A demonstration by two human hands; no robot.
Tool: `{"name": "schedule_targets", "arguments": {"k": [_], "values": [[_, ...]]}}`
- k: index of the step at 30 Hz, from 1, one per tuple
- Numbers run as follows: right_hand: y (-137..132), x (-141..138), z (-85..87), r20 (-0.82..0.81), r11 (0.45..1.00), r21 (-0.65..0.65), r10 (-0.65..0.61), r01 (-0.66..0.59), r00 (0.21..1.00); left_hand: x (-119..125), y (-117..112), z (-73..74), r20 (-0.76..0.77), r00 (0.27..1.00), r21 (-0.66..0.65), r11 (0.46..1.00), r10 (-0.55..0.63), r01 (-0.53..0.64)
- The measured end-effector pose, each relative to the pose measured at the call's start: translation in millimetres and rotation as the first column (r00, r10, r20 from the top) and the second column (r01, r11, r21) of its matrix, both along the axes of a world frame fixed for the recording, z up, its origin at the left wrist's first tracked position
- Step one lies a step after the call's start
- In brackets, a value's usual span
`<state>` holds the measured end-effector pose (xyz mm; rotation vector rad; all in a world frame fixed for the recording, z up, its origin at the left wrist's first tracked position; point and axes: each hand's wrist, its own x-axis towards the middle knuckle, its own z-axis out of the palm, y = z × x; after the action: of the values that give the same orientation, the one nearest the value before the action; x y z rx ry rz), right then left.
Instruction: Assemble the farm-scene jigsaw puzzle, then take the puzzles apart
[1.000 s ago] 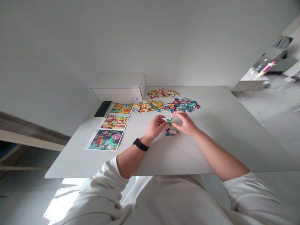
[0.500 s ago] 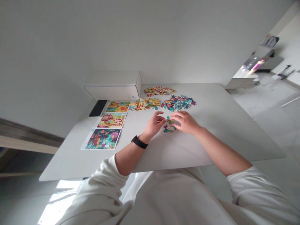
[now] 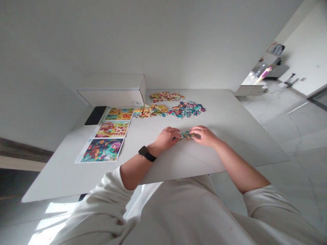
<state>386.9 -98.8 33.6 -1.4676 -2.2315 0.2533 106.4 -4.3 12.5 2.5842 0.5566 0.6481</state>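
A small section of joined jigsaw pieces (image 3: 186, 135), teal and orange, lies between my two hands near the table's middle. My left hand (image 3: 167, 137), with a black watch (image 3: 147, 153) on its wrist, has its fingers closed on the left end of the section. At the right end, the thumb and fingers of my right hand (image 3: 205, 135) pinch it. My fingers cover both ends. Beyond the hands lies a heap of dark blue and purple jigsaw pieces (image 3: 187, 109). Left of it is a heap of yellow pieces (image 3: 152, 111).
Farther back sits a red and yellow-green heap of pieces (image 3: 166, 96). A white box (image 3: 109, 97) stands against the wall. Three picture sheets, including a farm picture (image 3: 112, 129) and a dark forest picture (image 3: 102, 150), lie at left beside a black phone (image 3: 95, 115).
The joined pieces have turned, and my hands now hold them from both ends. My right hand has moved off their top. The whole view has shifted slightly.
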Motion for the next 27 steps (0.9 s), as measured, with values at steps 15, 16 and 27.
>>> {"name": "schedule_targets", "arguments": {"k": [15,16,27], "values": [[0.9,3.7,-15.3,0.042,0.994,0.083,0.067,-0.071,0.997,-0.2,-1.3,-4.3,-0.094,0.995,0.088,0.996,-0.020,0.028],[0.8,3.8,-15.1,0.042,0.994,0.081,0.067,-0.070,0.997,-0.3,-1.7,-3.9,-0.096,0.995,0.087,0.996,-0.016,0.024],[0.2,5.4,-15.7,0.052,0.998,0.047,0.040,-0.042,0.998,-0.2,-3.5,-2.5,-0.115,0.993,0.089,0.996,0.000,0.011]]}}
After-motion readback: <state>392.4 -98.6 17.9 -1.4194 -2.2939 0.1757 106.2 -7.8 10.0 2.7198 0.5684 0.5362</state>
